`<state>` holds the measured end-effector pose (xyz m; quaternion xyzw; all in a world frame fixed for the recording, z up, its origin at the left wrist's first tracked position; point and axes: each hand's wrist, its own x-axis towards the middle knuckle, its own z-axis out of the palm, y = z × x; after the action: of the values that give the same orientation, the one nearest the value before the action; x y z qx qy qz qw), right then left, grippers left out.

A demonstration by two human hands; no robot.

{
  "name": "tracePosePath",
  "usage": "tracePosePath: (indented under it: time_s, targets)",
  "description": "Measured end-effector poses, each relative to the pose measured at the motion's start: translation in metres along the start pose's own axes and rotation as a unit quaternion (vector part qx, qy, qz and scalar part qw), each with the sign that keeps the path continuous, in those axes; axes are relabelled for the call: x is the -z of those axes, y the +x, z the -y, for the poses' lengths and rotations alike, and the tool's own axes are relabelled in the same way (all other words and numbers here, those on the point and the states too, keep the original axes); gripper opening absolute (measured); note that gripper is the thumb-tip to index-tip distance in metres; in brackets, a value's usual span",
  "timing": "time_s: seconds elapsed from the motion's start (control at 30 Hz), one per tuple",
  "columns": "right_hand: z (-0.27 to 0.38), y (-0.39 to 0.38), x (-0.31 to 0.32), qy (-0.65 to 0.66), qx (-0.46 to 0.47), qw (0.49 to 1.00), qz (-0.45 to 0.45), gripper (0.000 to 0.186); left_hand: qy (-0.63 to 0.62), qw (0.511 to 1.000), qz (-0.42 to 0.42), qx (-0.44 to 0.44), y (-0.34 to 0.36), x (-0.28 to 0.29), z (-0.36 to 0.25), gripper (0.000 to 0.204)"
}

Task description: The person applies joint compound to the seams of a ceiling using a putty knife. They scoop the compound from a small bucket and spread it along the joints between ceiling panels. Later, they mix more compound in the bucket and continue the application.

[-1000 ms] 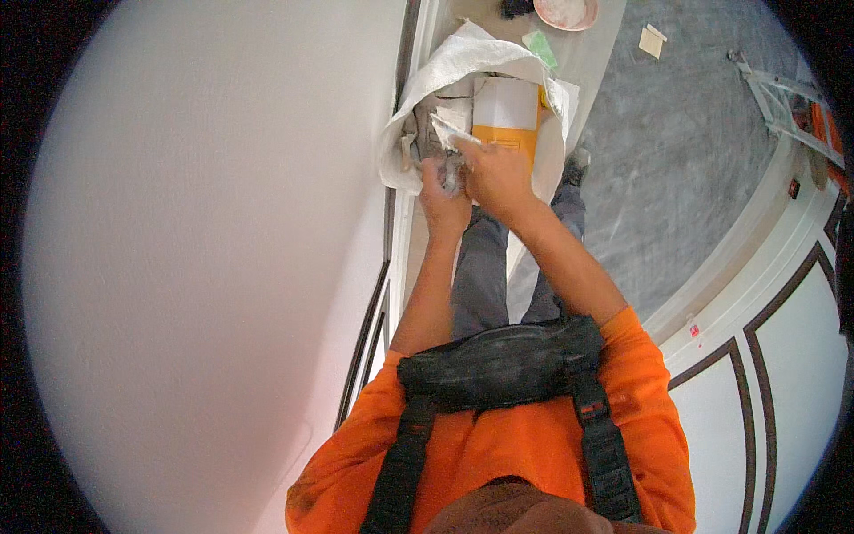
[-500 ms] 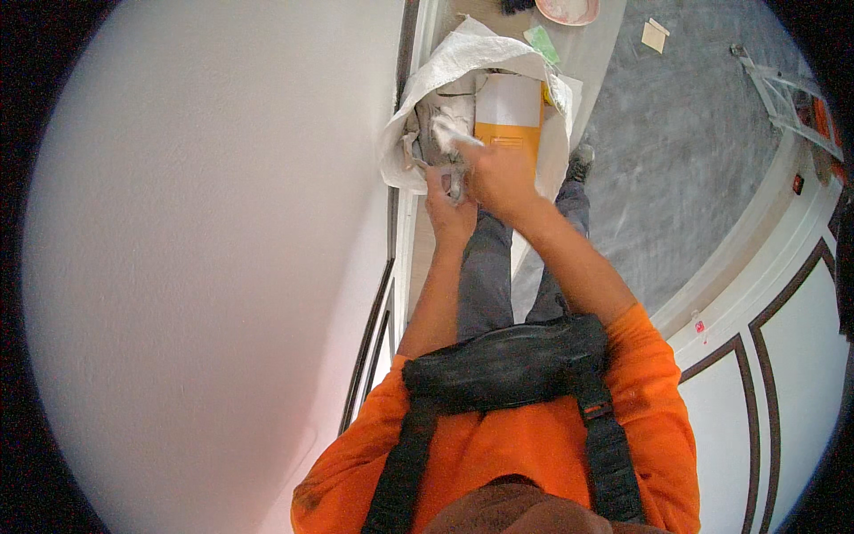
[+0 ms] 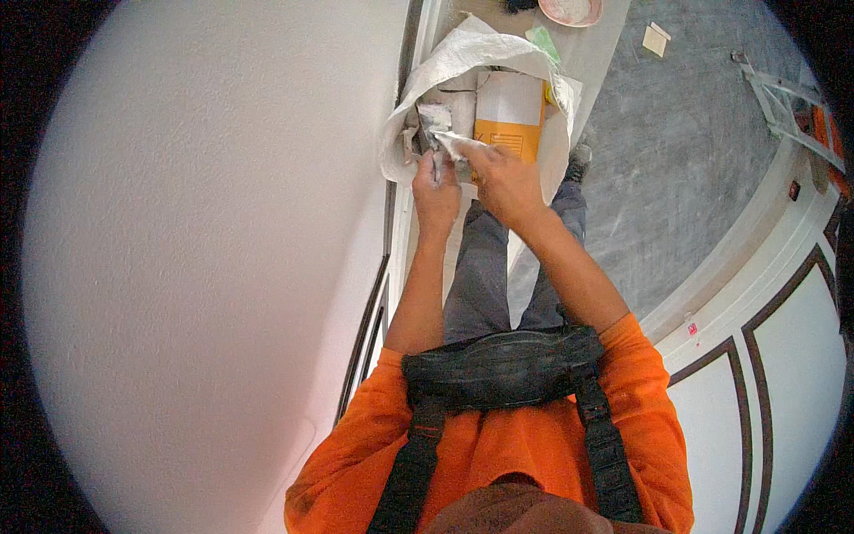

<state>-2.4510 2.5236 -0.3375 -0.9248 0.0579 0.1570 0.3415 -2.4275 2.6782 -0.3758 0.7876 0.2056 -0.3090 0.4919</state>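
A: Head view first. How are the hands set?
B: Left hand (image 3: 436, 203) closed around the handle of what looks like a grey scraper (image 3: 426, 125); right hand (image 3: 511, 185) closed on a small scraper (image 3: 457, 145), forefinger stretched along it. The blades overlap in the view — I can't tell whether they touch.
A: And where are they?
B: Over the open mouth of a white sack (image 3: 485, 44), near the wall (image 3: 222, 222). An orange-and-white packet (image 3: 509, 102) is in the sack, just right of the scrapers.
A: How far along?
B: Partway, I'd judge. Both scrapers are in hand and together, but white paste (image 3: 436, 114) is on both, so neither is clean. Whether any lies in the sack, I can't tell. A pink bowl (image 3: 572, 11) beyond the sack has white stuff in it too.
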Motion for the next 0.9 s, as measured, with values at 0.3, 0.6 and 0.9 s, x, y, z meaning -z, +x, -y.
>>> tracePosePath:
  time_s: [0.3, 0.6, 0.9]
  targets:
    - [-0.003, 0.005, -0.003, 0.020, -0.035, 0.999, -0.018, 0.054, 0.034, 0.999, -0.006, 0.000, -0.003, -0.010, -0.006, 0.031]
    - [-0.011, 0.003, 0.003, -0.015, -0.031, 0.999, -0.007, 0.052, 0.050, 0.998, 0.007, -0.031, -0.016, -0.015, 0.000, 0.033]
    - [-0.008, 0.004, -0.008, 0.005, -0.021, 0.999, -0.026, 0.056, 0.019, 0.999, 0.034, 0.013, -0.014, -0.010, -0.009, 0.036]
